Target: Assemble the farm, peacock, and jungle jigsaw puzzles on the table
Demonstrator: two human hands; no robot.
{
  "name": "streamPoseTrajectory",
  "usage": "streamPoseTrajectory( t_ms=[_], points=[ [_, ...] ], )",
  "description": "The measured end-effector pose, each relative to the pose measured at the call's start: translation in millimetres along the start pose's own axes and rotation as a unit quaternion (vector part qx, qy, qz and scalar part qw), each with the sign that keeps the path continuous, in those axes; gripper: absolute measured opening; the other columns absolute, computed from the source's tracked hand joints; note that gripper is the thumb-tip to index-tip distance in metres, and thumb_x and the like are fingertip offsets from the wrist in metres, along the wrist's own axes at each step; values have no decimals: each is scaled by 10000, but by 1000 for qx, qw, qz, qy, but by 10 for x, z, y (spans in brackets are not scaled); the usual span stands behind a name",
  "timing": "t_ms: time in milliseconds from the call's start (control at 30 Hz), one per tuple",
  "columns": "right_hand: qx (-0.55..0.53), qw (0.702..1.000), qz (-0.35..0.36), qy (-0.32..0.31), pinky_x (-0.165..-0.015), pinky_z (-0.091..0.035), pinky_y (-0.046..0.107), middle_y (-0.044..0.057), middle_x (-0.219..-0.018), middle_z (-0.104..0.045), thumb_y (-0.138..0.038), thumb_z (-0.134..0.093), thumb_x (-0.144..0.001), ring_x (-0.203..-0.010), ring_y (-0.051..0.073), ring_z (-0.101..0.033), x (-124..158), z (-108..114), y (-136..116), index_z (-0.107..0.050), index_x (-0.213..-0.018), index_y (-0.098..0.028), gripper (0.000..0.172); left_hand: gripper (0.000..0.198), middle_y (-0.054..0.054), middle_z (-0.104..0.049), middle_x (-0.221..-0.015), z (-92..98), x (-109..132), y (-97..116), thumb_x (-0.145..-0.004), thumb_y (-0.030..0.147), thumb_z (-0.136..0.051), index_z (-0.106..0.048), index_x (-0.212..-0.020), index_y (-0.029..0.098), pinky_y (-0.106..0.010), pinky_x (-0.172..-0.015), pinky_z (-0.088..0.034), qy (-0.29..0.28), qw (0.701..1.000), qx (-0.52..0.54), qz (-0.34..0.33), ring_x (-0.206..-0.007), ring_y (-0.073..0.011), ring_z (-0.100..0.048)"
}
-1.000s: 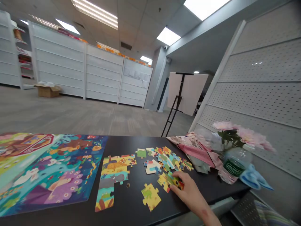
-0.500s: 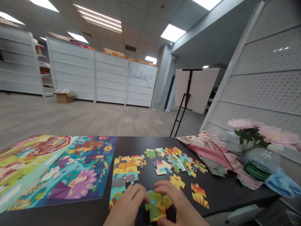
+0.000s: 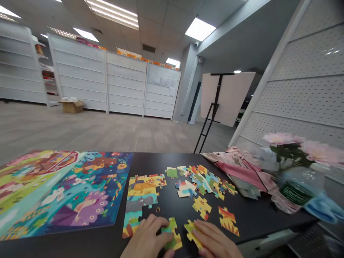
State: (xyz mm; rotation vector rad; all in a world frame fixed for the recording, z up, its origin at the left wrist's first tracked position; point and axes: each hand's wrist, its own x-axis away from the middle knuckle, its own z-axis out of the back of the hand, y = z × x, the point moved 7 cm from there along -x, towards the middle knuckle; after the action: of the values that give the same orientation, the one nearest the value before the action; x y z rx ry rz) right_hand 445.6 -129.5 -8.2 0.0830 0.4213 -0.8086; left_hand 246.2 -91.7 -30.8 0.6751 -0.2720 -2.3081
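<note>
Low in the head view, my left hand [image 3: 150, 237] is closed on a green and yellow puzzle piece [image 3: 176, 236], thumb and fingers at its left side. My right hand [image 3: 216, 239] has its fingers together over a yellow puzzle piece [image 3: 189, 228], covering its right part. A gap of dark table lies between these two pieces. Left of my left hand is a joined puzzle section [image 3: 139, 195] with a leopard and a hippo, partly under my fingers. Beyond my right hand lie a loose yellow piece [image 3: 201, 205] and an orange piece [image 3: 228, 220].
Several loose pieces [image 3: 204, 181] are heaped toward the table's far side. A colourful picture sheet [image 3: 80, 193] covers the left. Pink cloth [image 3: 243, 170], a bottle with a green label [image 3: 297, 191] holding pink flowers, and blue cloth [image 3: 322, 206] stand at the right edge.
The pieces in my hands, close together or overlapping before, are now apart. My right hand has moved right with the yellow piece. The view has tilted slightly.
</note>
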Motion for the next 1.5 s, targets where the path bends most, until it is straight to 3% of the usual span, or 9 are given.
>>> streamPoseTrajectory(
  t_ms=[200,367,500,767,867,1033,1100,1300,1500],
  points=[
    [159,986,45,2,-805,-649,357,94,-1327,-672,-337,-682,-897,-1138,294,-701,-228,-256,-192,-628,-1340,-257,454,278,19,-710,-1147,37,-17,72,-845,234,-767,-682,-1087,342,-304,-749,-538,-6,997,-50,-54,-941,-234,-659],
    [153,988,3,9,-864,-623,357,61,-1318,-689,-221,-673,-851,-1157,273,-692,-239,-221,-160,-671,-1267,-290,422,240,26,-714,-1156,-4,-22,22,-860,223,-741,-676,-1067,326,-309,-782,-524,3,996,-64,-55,-1047,-260,-635],
    [131,991,6,-13,-854,-613,377,99,-1286,-708,-304,-665,-883,-1140,294,-696,-207,-244,-141,-696,-1239,-296,357,258,4,-707,-1198,-46,-66,46,-871,208,-716,-686,-1097,328,-301,-781,-519,-48,995,-72,-42,-1031,-254,-650],
    [-17,974,-219,-47,-1082,-452,486,102,-1372,-645,-302,-610,-872,-1286,328,-569,-485,-283,-175,-695,-1177,-233,324,638,-59,-504,-1521,-110,-93,-50,-838,400,-758,-541,-1438,392,-461,-1068,-441,-126,990,-27,56,-1366,-393,-471],
    [-22,965,-260,16,-1138,-372,535,82,-1423,-602,-265,-607,-838,-1361,348,-487,-443,-355,-180,-647,-1217,-246,382,755,-89,-404,-1583,-75,-87,-58,-785,443,-780,-500,-1480,352,-529,-1135,-358,-144,985,-27,90,-1425,-423,-381],
    [-3,919,-274,284,-1108,-411,479,133,-1433,-528,-96,-437,-820,-1375,297,-453,-70,-247,-89,-563,-1156,-206,375,870,-94,-327,-1621,91,-44,125,-681,397,-785,-486,-1494,312,-560,-1179,-253,-171,976,-50,126,-1476,-409,-284],
    [6,904,-293,311,-1088,-434,453,143,-1390,-540,-59,-394,-809,-1351,277,-470,111,-134,64,-553,-1091,-196,351,878,-98,-346,-1613,140,-20,188,-666,388,-770,-487,-1493,308,-544,-1182,-250,-159,978,-58,126,-1473,-392,-298],
    [47,893,-398,206,-1034,-462,490,124,-1215,-670,-132,-487,-890,-1191,302,-588,683,428,746,-660,-1103,-195,281,843,-80,-375,-1599,150,45,212,-671,358,-730,-502,-1481,309,-504,-1191,-233,-111,985,-74,105,-1466,-357,-317],
    [51,903,-420,76,-1023,-483,498,83,-1310,-623,-340,-624,-982,-1189,256,-594,810,456,972,-649,-1192,-197,255,779,-60,-398,-1587,135,64,177,-720,389,-706,-513,-1469,302,-470,-1179,-236,-100,988,-82,86,-1455,-335,-323]
  ],
)
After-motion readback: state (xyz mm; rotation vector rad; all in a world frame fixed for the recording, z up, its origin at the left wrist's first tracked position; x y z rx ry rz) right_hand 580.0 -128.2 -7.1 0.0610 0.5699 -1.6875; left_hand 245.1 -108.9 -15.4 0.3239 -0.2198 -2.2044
